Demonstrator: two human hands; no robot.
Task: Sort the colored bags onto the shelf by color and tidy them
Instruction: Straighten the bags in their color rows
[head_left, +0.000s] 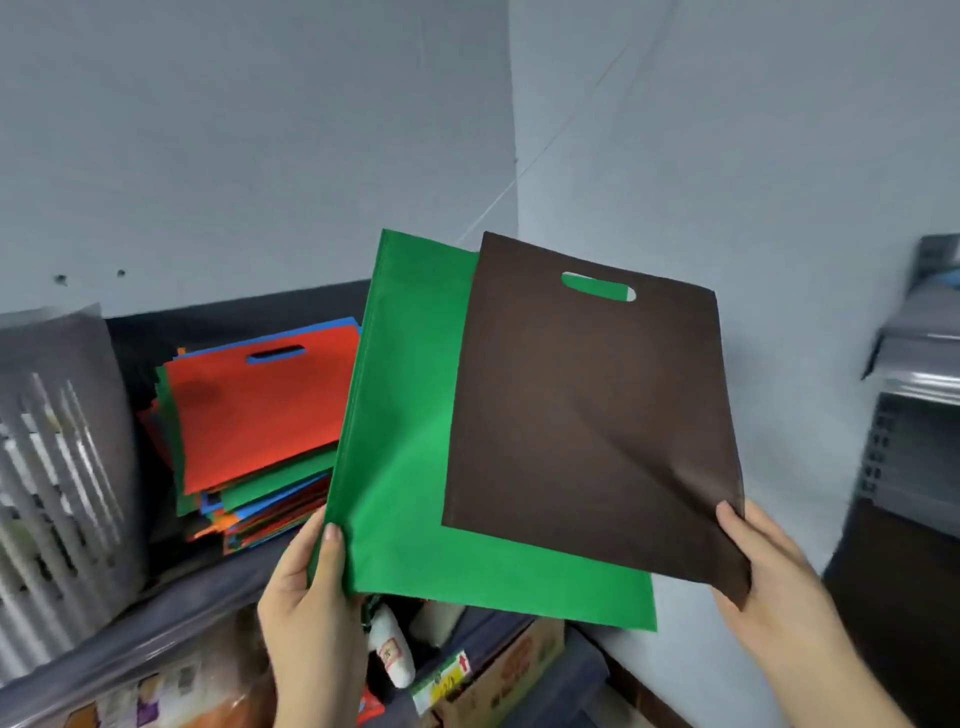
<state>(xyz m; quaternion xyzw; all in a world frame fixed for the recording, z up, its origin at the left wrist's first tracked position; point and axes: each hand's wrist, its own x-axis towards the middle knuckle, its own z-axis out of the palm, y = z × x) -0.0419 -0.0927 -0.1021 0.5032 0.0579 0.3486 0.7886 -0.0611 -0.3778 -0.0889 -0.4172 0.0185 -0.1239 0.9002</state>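
In front of me a flat green bag (400, 467) is held up by my left hand (311, 597), which pinches its lower left edge with the thumb on top. A dark brown bag (592, 415) with a cut-out handle overlaps the green one. My right hand (769, 582) pinches the brown bag's lower right corner. To the left, a mixed stack of bags (254, 415) lies on a dark surface, a red bag on top and green, blue and orange ones under it.
A grey slatted crate (57, 467) stands at the far left. Below the hands are cardboard boxes (498, 675) and packaged goods. A grey metal shelf unit (914, 374) stands at the right edge. Grey walls meet in a corner behind the bags.
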